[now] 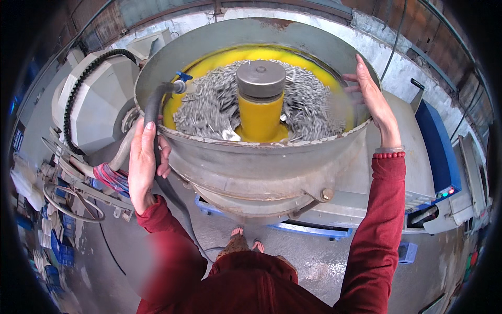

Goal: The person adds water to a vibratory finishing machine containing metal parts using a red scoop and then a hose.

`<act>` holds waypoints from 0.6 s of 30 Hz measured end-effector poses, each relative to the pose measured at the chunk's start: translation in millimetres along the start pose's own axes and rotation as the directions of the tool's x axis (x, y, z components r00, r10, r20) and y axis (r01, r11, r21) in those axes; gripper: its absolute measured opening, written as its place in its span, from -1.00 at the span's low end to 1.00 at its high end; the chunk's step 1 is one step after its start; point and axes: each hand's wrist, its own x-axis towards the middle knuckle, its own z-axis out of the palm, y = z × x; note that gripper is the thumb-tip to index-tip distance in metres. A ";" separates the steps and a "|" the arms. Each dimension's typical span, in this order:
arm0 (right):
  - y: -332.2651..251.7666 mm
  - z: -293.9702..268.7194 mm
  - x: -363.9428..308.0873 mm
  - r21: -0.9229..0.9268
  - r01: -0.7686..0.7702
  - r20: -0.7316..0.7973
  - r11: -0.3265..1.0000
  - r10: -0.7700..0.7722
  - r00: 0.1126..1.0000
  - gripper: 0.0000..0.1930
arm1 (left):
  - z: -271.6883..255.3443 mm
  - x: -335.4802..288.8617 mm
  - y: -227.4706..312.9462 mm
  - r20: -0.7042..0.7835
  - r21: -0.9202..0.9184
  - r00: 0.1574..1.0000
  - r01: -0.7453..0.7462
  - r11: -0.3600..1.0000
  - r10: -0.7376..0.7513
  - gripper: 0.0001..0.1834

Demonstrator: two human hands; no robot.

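In front of me stands a large round metal tub [246, 157] with a worn grey rim and a yellow lining. Many small grey metal pieces [204, 104], blurred by motion, fill the ring around its yellow centre post, which has a grey cap [261, 78]. My left hand [142, 162] is at the tub's near left side, closed around a dark hose [153, 102], thumb pointing up along it. The hose ends over the tub at a fitting with a blue valve handle [183, 76]. At the right rim my right hand [372, 97] is open, fingers stretched out, holding nothing.
A pale faceted machine drum [86, 104] with a black corrugated cable stands left. To the right is a blue-edged machine [439, 149] with small lights. Blue supports [314, 230] sit under the tub. The hose trails to the wet-looking floor [324, 272] by my feet.
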 end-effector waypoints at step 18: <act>0.3 1.0 2.0 -0.234 0.078 0.217 0.969 -0.026 0.976 -0.52 | -5.8 -0.7 1.1 0.060 -0.030 0.998 0.008 1.000 -0.006 -0.64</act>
